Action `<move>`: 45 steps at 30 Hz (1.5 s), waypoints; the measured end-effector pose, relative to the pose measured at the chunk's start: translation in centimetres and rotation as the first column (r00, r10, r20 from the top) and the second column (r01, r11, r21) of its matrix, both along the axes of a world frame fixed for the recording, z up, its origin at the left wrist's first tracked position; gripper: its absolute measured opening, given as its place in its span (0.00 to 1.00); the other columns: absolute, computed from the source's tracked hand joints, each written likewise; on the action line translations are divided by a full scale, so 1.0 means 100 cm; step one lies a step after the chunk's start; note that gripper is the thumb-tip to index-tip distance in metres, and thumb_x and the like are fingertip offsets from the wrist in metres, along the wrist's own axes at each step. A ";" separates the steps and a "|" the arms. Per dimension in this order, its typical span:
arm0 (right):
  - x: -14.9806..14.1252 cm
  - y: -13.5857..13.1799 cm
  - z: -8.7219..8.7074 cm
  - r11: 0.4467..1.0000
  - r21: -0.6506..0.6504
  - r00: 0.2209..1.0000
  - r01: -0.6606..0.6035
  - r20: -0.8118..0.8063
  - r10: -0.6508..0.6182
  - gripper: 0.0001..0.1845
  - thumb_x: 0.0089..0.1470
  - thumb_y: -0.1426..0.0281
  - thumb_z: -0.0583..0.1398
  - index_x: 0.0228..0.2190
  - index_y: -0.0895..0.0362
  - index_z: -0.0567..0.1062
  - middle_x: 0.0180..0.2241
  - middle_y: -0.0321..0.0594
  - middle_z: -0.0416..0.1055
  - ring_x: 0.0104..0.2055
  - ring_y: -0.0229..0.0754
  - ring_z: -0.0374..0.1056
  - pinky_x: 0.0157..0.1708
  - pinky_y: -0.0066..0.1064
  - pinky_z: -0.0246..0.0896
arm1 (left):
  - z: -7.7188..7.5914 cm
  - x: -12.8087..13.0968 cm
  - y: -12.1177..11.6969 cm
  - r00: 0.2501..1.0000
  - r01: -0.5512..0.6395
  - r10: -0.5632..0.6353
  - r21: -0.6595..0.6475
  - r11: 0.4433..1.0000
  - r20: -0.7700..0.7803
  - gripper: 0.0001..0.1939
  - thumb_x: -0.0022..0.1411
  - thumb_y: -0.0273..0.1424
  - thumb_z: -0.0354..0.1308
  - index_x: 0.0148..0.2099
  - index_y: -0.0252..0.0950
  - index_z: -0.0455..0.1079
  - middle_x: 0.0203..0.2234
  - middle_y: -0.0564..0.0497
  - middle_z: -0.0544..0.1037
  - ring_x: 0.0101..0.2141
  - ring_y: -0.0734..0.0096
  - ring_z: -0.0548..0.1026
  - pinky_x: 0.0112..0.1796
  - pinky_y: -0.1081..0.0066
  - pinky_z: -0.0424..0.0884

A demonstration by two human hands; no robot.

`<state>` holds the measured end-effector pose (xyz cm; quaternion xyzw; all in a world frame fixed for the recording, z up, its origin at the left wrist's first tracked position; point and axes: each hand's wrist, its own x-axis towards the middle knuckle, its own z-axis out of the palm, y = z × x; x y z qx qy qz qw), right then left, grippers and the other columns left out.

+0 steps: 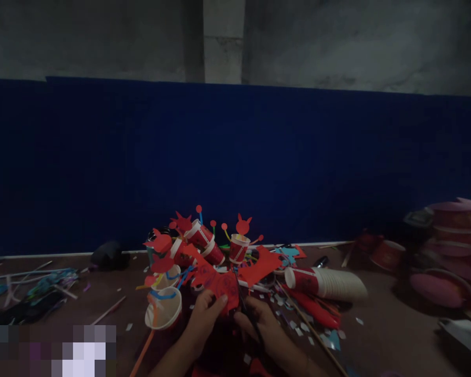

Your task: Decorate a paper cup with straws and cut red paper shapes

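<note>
My left hand is closed on a piece of red paper, thumb on top. My right hand grips dark scissors whose blades point up into the paper's right edge. Both hands hover low over a brown table. Just beyond them stands a cluster of red paper cups decorated with red cut-outs and coloured straws. A white-lined cup lies tipped to the left of my left hand.
A stack of red-and-white cups lies on its side at right. Pink bowls and lids pile at far right. Straws and scraps litter the left. A dark blue panel backs the table. Paper bits cover the surface.
</note>
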<state>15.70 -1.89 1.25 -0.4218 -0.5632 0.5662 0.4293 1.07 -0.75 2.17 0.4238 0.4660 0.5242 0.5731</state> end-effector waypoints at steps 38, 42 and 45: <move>0.020 0.009 0.012 0.992 -0.039 0.959 -0.116 0.255 0.122 0.23 0.40 0.50 0.62 0.21 0.57 0.64 0.12 0.27 0.58 0.14 0.29 0.52 0.14 0.21 0.43 | -0.012 -0.007 0.010 0.986 0.076 -0.081 0.036 0.996 0.143 0.20 0.37 0.41 0.69 0.31 0.33 0.72 0.24 0.49 0.78 0.28 0.65 0.74 0.34 0.68 0.68; 0.018 0.009 0.005 0.992 -0.058 0.978 -0.107 0.174 0.116 0.24 0.40 0.49 0.62 0.21 0.58 0.64 0.13 0.27 0.57 0.14 0.28 0.50 0.14 0.21 0.43 | -0.008 -0.004 0.006 0.992 0.012 -0.015 0.023 1.000 0.126 0.22 0.42 0.43 0.66 0.39 0.36 0.73 0.30 0.50 0.78 0.35 0.65 0.74 0.39 0.69 0.67; 0.017 0.010 -0.002 0.994 -0.047 0.984 -0.100 0.142 0.106 0.24 0.39 0.50 0.63 0.22 0.58 0.64 0.13 0.27 0.57 0.15 0.29 0.52 0.14 0.21 0.44 | -0.009 -0.001 0.004 0.997 -0.031 0.030 0.017 0.999 0.074 0.19 0.44 0.45 0.64 0.35 0.37 0.71 0.27 0.52 0.77 0.30 0.68 0.72 0.31 0.73 0.68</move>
